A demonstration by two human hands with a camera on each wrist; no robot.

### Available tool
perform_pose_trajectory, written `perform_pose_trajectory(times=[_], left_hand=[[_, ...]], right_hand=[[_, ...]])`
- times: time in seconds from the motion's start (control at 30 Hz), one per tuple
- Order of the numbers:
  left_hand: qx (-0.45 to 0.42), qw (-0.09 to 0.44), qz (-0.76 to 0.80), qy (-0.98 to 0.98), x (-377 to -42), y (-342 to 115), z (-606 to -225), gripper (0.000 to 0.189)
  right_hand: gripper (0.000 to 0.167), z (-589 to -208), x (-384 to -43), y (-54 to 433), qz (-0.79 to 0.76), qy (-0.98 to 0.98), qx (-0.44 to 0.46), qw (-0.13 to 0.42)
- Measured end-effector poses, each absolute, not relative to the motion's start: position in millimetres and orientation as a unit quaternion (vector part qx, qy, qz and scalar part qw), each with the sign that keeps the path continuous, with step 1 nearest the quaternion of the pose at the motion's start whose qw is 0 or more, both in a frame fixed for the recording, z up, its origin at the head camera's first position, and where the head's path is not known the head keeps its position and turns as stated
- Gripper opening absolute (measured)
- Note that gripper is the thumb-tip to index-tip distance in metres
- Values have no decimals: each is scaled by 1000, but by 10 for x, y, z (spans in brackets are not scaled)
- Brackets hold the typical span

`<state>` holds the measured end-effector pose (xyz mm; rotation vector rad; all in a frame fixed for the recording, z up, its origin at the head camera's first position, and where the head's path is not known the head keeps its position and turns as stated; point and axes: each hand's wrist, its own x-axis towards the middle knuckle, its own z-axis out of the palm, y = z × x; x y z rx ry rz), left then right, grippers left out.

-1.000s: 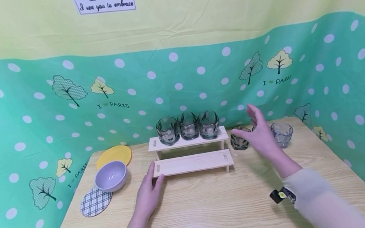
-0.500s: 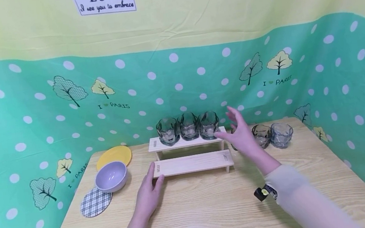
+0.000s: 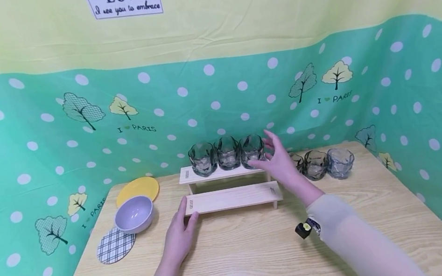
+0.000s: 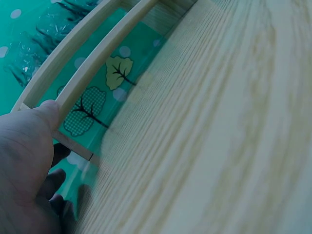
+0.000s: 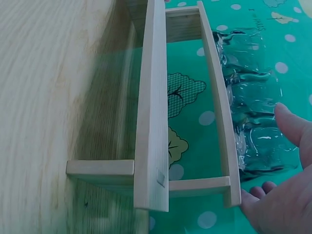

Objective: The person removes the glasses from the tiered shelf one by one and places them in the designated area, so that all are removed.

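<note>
A two-tier wooden shelf [image 3: 229,198] stands at the back of the table. Three dark clear glasses line its upper tier: a left glass [image 3: 203,160], a middle glass [image 3: 228,153] and a right glass [image 3: 252,148]. My left hand [image 3: 178,236] holds the left front corner of the lower tier, thumb [image 4: 48,113] on the front edge, fingers around the end. My right hand [image 3: 282,165] is at the right glass with thumb and fingers spread around its front and right side; whether they press on it I cannot tell. In the right wrist view the fingers [image 5: 290,124] overlap the glass.
Right of the shelf, a dark glass [image 3: 316,165] and a bluish glass [image 3: 340,163] stand in a row with another partly hidden glass [image 3: 297,161]. On the left lie a yellow plate [image 3: 139,187], a lilac bowl [image 3: 134,214] and a checked coaster [image 3: 115,246]. A printed cloth [image 3: 214,87] hangs behind.
My right hand has moved left from above the loose glasses to the right glass on the upper tier. My left hand has stayed on the shelf.
</note>
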<state>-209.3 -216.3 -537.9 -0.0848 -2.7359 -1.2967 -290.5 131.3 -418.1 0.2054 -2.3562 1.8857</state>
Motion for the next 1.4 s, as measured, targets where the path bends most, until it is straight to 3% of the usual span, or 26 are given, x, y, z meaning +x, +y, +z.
perform_pose_trajectory(times=[1.4], left_hand=[[-24, 53, -429, -901, -2103, -2168, -5386, 73]], right_hand=[[112, -4253, -2981, 1145, 589, -804, 39, 72]])
